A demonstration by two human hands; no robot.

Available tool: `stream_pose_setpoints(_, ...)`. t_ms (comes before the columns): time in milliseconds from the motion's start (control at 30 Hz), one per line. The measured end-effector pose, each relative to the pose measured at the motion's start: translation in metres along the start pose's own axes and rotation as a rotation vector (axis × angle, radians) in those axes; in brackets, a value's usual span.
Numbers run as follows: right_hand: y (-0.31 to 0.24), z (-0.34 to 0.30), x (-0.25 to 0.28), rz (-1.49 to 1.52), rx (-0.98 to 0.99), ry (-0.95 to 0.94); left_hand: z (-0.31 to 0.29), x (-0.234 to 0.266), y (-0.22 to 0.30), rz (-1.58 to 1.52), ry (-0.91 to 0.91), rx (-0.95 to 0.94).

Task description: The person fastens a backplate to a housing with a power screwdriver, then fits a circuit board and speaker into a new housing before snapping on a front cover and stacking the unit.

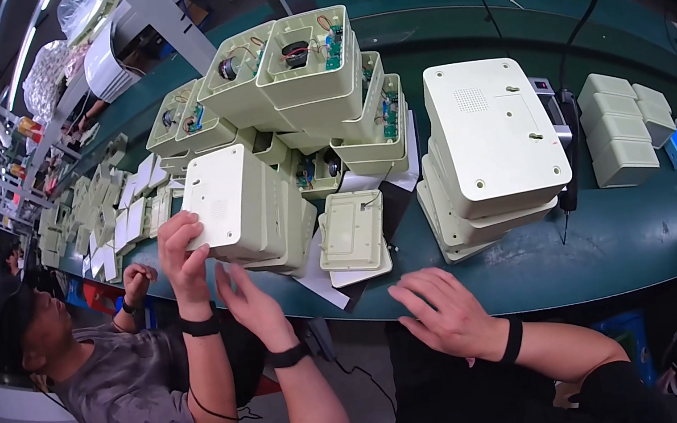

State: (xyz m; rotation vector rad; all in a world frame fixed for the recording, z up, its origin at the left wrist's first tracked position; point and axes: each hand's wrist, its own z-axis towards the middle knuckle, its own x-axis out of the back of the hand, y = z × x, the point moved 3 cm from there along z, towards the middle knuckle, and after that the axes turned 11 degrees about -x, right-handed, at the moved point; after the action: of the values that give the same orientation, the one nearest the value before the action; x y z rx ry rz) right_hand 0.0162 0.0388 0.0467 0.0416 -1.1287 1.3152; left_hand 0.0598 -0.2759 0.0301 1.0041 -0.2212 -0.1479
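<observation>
My left hand (pixel 254 308) is raised at the table's front edge, fingers loosely stretched and nothing in it. It is just below a stack of cream plastic housings (pixel 238 195), whose near corner a co-worker's hand (pixel 182 250) touches. Whether my fingertips touch the stack I cannot tell. To the right, my right hand (pixel 449 312) hovers over the front edge, empty, its fingers apart and slightly bent. Between and beyond my hands lies a shallow cream cover (pixel 351 229) with a short wire, resting on another piece.
A taller stack of cream housings (pixel 494 129) stands right of centre beside a hanging power screwdriver (pixel 562 131). Open housings (pixel 308 63) with green circuit boards are piled behind. Closed cream boxes (pixel 617 131) stand farther right. The co-worker (pixel 102 362) sits close on my left.
</observation>
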Motion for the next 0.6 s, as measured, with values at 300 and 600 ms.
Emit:
stream_pose_setpoints(300,0.026,-0.032,-0.008,0.053,-0.216,-0.222,-0.062,0.044,-0.058,0.084,-0.2,0.131)
stream_pose_setpoints(600,0.025,-0.05,-0.018,0.0,-0.243,-0.356,0.082,0.025,-0.111,0.679,-0.181,-0.372)
